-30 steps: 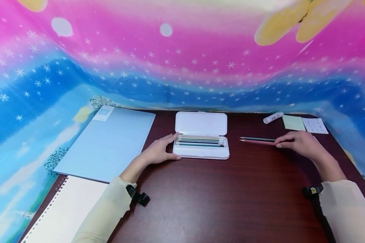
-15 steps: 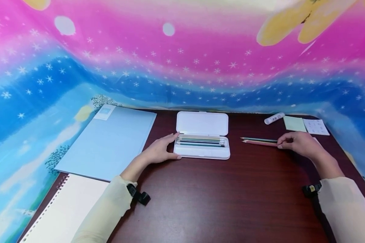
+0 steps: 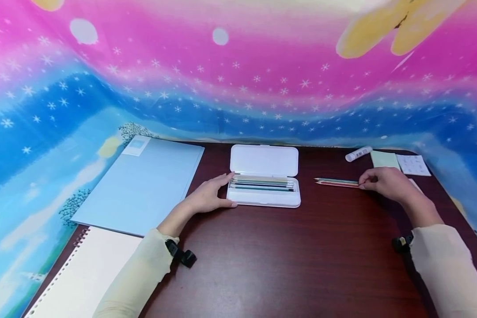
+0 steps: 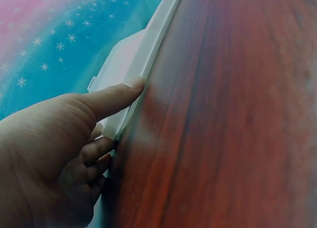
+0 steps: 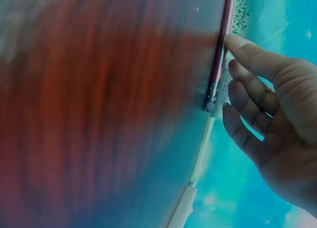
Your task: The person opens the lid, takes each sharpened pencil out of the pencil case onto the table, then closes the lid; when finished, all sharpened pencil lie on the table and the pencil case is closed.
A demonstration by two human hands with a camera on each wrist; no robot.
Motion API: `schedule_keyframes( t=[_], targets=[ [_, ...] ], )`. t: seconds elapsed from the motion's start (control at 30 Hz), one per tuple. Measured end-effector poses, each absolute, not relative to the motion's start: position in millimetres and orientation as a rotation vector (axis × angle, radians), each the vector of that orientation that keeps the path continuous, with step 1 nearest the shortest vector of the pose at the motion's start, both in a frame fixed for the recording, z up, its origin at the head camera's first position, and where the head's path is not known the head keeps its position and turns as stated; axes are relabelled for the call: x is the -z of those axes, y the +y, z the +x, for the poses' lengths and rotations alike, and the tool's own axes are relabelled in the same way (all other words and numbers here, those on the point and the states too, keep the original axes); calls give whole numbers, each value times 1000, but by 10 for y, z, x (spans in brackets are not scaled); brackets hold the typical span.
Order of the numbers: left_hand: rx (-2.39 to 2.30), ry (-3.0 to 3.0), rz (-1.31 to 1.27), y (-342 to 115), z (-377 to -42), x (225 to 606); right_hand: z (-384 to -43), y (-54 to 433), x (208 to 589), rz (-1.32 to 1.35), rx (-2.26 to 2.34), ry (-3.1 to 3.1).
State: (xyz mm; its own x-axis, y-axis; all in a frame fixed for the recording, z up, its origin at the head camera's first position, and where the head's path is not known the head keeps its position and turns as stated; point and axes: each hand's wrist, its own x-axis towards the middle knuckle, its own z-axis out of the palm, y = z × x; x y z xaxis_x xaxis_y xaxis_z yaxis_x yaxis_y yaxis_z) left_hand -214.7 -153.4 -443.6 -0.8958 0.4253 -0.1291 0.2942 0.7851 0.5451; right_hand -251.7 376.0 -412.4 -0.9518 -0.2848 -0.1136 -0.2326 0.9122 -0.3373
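Observation:
A white pencil case [image 3: 263, 199] lies with its lid raised at the back middle of the table, several pencils [image 3: 262, 184] in its tray. My left hand [image 3: 207, 194] holds the case's left end, thumb on the front side and fingers at the back. In the left wrist view the thumb [image 4: 119, 96] presses the case's edge. To the right of the case, my right hand [image 3: 389, 183] pinches a small bunch of pencils [image 3: 335, 182], green and red among them, their points facing left. The right wrist view shows the bunch [image 5: 218, 72] close to the tabletop between thumb and fingers.
Behind the right hand lie a glue stick [image 3: 358, 154], a green sticky-note pad [image 3: 384, 160] and a white patterned pad [image 3: 413, 164]. On the left are a light blue folder [image 3: 143, 190] and a spiral notebook [image 3: 91, 269]. A patterned cloth [image 3: 238, 88] surrounds the table.
The pencils in my right hand have drawn closer together, and that hand and forearm have shifted slightly. My left hand stays on the case.

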Motion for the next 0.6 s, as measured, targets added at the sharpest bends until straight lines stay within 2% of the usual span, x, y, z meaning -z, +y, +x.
schedule_keyframes(
  t=[0.2, 0.6],
  targets=[
    [-772, 2731, 570, -1542, -2153, 4429, -2530, 3542, 4032, -456, 507, 2965],
    [-797, 2732, 565, -1542, -2144, 4441, -2568, 2759, 3991, -523, 765, 2878]
  ],
)
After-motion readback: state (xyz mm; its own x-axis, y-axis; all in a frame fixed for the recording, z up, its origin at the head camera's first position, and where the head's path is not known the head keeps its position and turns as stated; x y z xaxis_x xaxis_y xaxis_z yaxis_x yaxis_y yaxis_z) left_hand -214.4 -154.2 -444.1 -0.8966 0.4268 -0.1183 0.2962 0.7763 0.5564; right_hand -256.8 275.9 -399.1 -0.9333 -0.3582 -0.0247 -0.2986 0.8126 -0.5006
